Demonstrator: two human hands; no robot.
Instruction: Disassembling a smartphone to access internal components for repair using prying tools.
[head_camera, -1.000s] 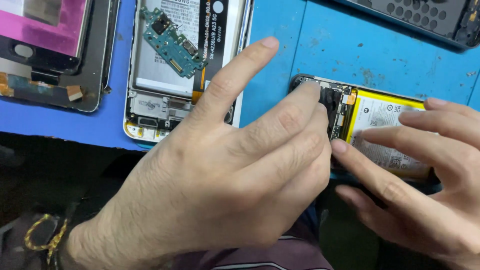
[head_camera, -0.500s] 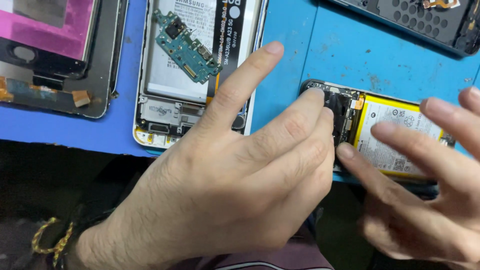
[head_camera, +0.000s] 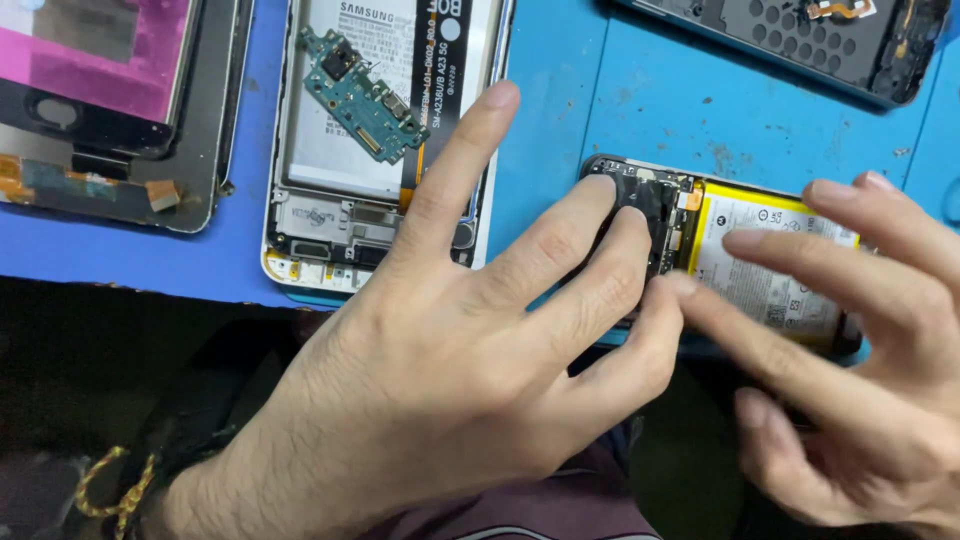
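Opened phone shell (head_camera: 385, 225) with a loose green circuit board (head_camera: 362, 95), pink-backed screen panel (head_camera: 95, 60), dark perforated back cover (head_camera: 800, 45), blue work mat (head_camera: 570, 90)

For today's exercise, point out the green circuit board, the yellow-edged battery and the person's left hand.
green circuit board (head_camera: 357, 97), head view, middle of the board.
yellow-edged battery (head_camera: 762, 262), head view, white label face.
left hand (head_camera: 450, 380), head view, back of the hand.

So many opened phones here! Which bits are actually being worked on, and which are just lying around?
In hand:
- left hand
- right hand
- yellow-battery phone

Lying about:
- white-framed phone
- green board on it
- pink screen
- black frame
- blue mat
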